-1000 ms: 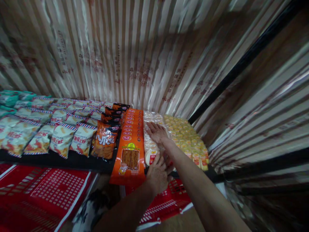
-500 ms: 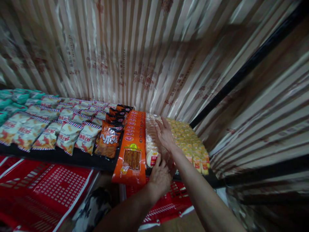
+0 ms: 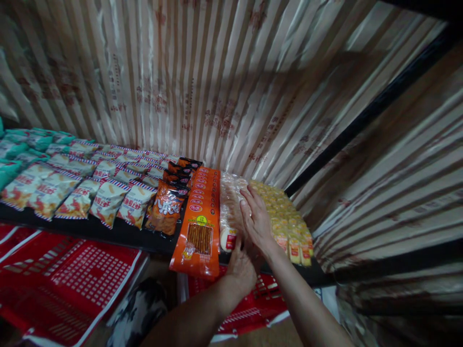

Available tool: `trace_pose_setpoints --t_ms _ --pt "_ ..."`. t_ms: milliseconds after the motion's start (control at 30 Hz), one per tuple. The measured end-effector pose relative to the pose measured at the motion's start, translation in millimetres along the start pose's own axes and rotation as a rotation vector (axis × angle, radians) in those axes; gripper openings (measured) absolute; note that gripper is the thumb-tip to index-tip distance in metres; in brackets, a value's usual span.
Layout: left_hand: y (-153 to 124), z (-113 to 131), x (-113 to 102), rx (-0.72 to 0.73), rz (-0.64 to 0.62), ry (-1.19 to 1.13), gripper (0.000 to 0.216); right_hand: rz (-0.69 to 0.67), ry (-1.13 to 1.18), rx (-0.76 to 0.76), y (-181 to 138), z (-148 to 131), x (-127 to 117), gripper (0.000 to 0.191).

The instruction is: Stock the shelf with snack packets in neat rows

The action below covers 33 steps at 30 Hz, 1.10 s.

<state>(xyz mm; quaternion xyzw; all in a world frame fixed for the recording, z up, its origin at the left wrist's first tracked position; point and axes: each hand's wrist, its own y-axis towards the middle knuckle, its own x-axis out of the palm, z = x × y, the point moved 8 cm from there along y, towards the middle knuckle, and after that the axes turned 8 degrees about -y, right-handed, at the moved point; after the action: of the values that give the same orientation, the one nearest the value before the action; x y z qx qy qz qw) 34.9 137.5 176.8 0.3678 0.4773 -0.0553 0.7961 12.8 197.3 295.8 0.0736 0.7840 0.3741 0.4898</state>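
Note:
Clear-wrapped packets of round white crackers [image 3: 227, 239] stand in a row on the black shelf. My right hand [image 3: 257, 219] lies along the right side of this row, fingers stretched out and close together, touching the wrappers. At the row's front end is my left hand [image 3: 241, 267], its fingers bent against the front packets and partly hidden. What the left fingers hold, if anything, cannot be made out. Left of the crackers lie orange snack-stick packs [image 3: 200, 238], overlapping in a line. Small yellow packets [image 3: 289, 231] fill the space to the right of my right hand.
White snack bags [image 3: 104, 200], black-and-orange bags [image 3: 166, 207] and green bags [image 3: 14, 149] line the shelf [image 3: 137, 236] leftward. Red baskets [image 3: 83, 274] sit below. Striped plastic sheeting [image 3: 181, 86] hangs behind; a dark bar [image 3: 361, 125] slants at right.
My right hand has slid slightly right and down along the cracker row, its fingers now closer together. The left hand stays at the front, fingers tucked further in. The view has shifted slightly.

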Motion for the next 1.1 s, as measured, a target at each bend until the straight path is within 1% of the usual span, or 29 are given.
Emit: trace_pose_setpoints --t_ms 167,267,333,400,433,500,567,633,667,767,900,1033,1100 --pt "-3 -1 9 0.028 0.046 -0.014 0.051 0.013 0.007 0.005 -7 -8 -3 0.039" --pt "-4 1 1 0.041 0.074 -0.025 0.051 0.013 0.012 0.017 -10 -11 -9 0.039" --pt "-8 2 -14 0.050 0.078 -0.019 0.051 0.028 0.034 0.032 -16 -14 -15 0.039" --pt "-17 -2 -35 0.059 0.073 -0.015 0.051 0.055 0.068 0.069 -27 -15 -22 0.040" --pt "-23 -6 -47 0.055 0.070 -0.017 0.051 0.064 0.087 0.094 -35 -16 -24 0.040" --pt "-38 -28 -74 -0.052 0.112 -0.025 0.048 0.097 0.109 0.164 -55 -18 -25 0.039" --pt "-54 -55 -93 -0.168 0.112 -0.035 0.042 0.063 0.150 0.210 -79 -23 -14 0.037" --pt "-69 -81 -106 -0.262 0.098 -0.019 0.041 0.019 0.192 0.235 -100 -31 2 0.036" --pt "-74 -91 -109 -0.280 0.077 -0.007 0.042 0.004 0.208 0.230 -108 -36 10 0.037" --pt "-82 -114 -109 -0.319 0.023 0.036 0.045 -0.119 0.195 0.212 -120 -48 42 0.038" --pt "-82 -129 -105 -0.358 -0.003 0.075 0.040 -0.192 0.154 0.179 -118 -54 70 0.040" --pt "-80 -135 -98 -0.395 -0.051 0.091 0.039 -0.231 0.169 0.151 -114 -56 85 0.045" --pt "-80 -135 -93 -0.410 -0.086 0.089 0.041 -0.248 0.167 0.168 -110 -55 91 0.048"
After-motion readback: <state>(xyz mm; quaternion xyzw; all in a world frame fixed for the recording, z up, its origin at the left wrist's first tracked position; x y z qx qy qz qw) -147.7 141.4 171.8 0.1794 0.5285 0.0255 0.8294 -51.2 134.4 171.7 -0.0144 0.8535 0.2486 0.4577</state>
